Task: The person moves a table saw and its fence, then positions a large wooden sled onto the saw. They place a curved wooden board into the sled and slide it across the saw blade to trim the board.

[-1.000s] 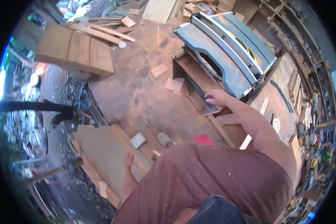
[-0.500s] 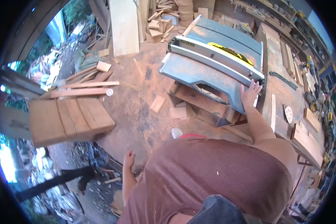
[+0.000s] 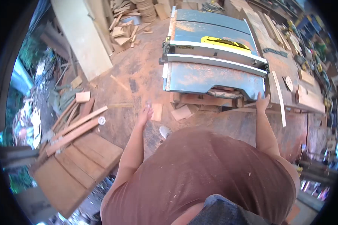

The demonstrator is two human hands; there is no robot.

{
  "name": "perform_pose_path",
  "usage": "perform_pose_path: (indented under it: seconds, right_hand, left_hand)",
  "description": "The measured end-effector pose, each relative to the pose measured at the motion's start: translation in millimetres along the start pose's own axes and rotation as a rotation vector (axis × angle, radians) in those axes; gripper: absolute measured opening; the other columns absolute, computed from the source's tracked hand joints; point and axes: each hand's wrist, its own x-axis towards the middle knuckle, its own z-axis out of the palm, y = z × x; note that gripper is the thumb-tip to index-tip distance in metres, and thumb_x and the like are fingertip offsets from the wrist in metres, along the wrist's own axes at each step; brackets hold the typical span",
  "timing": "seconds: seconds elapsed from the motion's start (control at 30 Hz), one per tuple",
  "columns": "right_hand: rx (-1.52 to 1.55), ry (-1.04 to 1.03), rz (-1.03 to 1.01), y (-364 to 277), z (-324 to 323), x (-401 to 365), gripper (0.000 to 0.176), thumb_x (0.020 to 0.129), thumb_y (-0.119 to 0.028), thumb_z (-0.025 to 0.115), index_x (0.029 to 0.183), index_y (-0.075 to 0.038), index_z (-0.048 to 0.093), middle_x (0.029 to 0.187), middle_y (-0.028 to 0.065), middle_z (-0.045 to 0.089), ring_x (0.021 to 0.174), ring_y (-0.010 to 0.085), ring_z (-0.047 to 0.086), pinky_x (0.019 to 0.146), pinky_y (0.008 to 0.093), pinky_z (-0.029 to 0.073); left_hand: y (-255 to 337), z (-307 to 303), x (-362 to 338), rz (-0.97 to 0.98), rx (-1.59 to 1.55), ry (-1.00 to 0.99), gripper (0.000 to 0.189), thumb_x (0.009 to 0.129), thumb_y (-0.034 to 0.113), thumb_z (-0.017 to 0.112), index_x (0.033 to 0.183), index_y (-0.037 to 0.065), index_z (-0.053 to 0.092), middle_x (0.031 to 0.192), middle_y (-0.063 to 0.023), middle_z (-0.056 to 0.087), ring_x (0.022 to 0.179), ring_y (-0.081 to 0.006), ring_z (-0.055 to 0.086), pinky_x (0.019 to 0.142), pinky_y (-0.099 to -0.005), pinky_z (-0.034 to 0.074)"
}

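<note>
A blue-grey table saw (image 3: 214, 75) stands in front of me with sawdust over its top. Its pale metal fence (image 3: 218, 63) crosses the table, and a yellow blade insert (image 3: 225, 43) lies behind it. My right hand (image 3: 263, 101) is at the saw's front right corner, fingers apart, apparently touching the edge; it holds nothing I can see. My left hand (image 3: 145, 114) hangs in the air to the left of the saw, slightly blurred, its fingers loosely apart and nothing visible in them. Below it on the floor lies a small wood block (image 3: 157, 112).
Right of the saw runs a workbench (image 3: 285, 67) with a sanding disc (image 3: 288, 83), a thin strip (image 3: 279, 98) and wood pieces. At left are a wide wooden slab (image 3: 79, 165) and long offcuts (image 3: 79, 131). A tall board (image 3: 82, 37) leans behind, beside heaped scraps (image 3: 124, 32).
My view has turned and squared up to the saw. My right hand has slid from beside the fence's end to the front corner. My left hand has risen and come forward.
</note>
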Motion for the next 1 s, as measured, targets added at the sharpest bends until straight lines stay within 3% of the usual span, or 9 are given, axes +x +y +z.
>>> perform_pose_path:
  seconds: [0.03,0.1,0.13,0.2,0.33,0.43,0.53,0.73,1.0]
  right_hand:
    - [-0.013,0.018,0.027,-2,-4,-15,0.069,0.088,-0.035,0.065,0.137,0.007,0.040,0.144,0.0308,0.034,0.132,0.0444,0.037,0.110,0.0468,0.032]
    - [0.608,-0.220,0.535,-10,-10,-31,0.071,0.090,-0.040,0.064,0.136,0.007,0.039,0.143,0.0273,0.038,0.129,0.0418,0.042,0.108,0.0492,0.035]
    - [0.602,-0.196,0.545,-18,-10,-33,0.071,0.090,-0.040,0.064,0.136,0.007,0.039,0.143,0.0273,0.038,0.129,0.0418,0.042,0.108,0.0492,0.035]
    - [1.221,-0.236,0.997,-38,-6,-42,0.073,0.092,-0.047,0.061,0.137,0.005,0.038,0.139,0.0226,0.043,0.128,0.0377,0.044,0.107,0.0468,0.038]
    - [1.563,-0.111,0.974,-58,18,-45,0.053,0.097,-0.036,0.056,0.137,-0.005,0.042,0.138,0.0145,0.047,0.125,0.0360,0.048,0.104,0.0531,0.041]
    - [1.670,0.035,0.903,-52,37,-45,0.053,0.095,-0.030,0.061,0.138,-0.006,0.041,0.138,0.0126,0.047,0.121,0.0358,0.051,0.102,0.0585,0.041]
    - [1.604,0.146,1.146,-78,25,-38,0.044,0.096,-0.031,0.059,0.132,-0.007,0.048,0.129,0.0107,0.056,0.120,0.0316,0.053,0.104,0.0536,0.041]
    - [1.594,0.170,1.178,-113,3,-46,0.050,0.093,-0.027,0.063,0.135,-0.007,0.043,0.134,0.0121,0.050,0.122,0.0330,0.050,0.104,0.0547,0.041]
    - [1.612,0.274,1.277,-157,15,-126,0.054,0.092,-0.030,0.065,0.136,-0.008,0.042,0.132,0.0084,0.052,0.125,0.0303,0.048,0.105,0.0504,0.040]
  left_hand:
    - [22,6,32,0.026,-0.028,-0.090,0.059,0.098,0.048,0.049,0.136,0.004,0.045,0.122,-0.0102,0.060,0.110,-0.0175,0.059,0.091,-0.0320,0.048]
    - [65,35,70,0.032,-0.133,-0.252,0.058,0.100,0.050,0.041,0.136,0.005,0.044,0.127,-0.0100,0.056,0.109,-0.0226,0.057,0.096,-0.0420,0.046]
    - [76,49,80,0.030,-0.124,-0.276,0.058,0.100,0.050,0.041,0.136,0.005,0.044,0.127,-0.0100,0.056,0.109,-0.0226,0.057,0.096,-0.0420,0.046]
    - [93,77,94,-0.014,-0.137,-0.482,0.056,0.100,0.051,0.041,0.138,0.009,0.042,0.130,-0.0075,0.055,0.117,-0.0227,0.053,0.099,-0.0441,0.043]
    - [105,108,87,-0.075,-0.182,-0.430,0.051,0.100,0.050,0.041,0.136,0.013,0.044,0.129,-0.0047,0.056,0.119,-0.0216,0.052,0.101,-0.0455,0.042]
    - [108,119,89,-0.221,-0.216,-0.351,0.048,0.100,0.049,0.041,0.134,0.015,0.047,0.127,-0.0051,0.057,0.117,-0.0213,0.054,0.099,-0.0455,0.043]
    - [120,126,81,-0.251,-0.385,-0.330,0.051,0.099,0.050,0.044,0.135,0.014,0.046,0.128,-0.0065,0.057,0.118,-0.0234,0.055,0.098,-0.0475,0.045]
    - [163,114,76,-0.292,-0.281,-0.137,0.048,0.098,0.049,0.046,0.132,0.015,0.049,0.127,-0.0064,0.058,0.115,-0.0233,0.057,0.098,-0.0438,0.045]
    - [175,49,122,-0.361,-0.179,-0.202,0.055,0.098,0.050,0.047,0.136,0.012,0.046,0.129,-0.0072,0.058,0.117,-0.0241,0.057,0.098,-0.0439,0.046]
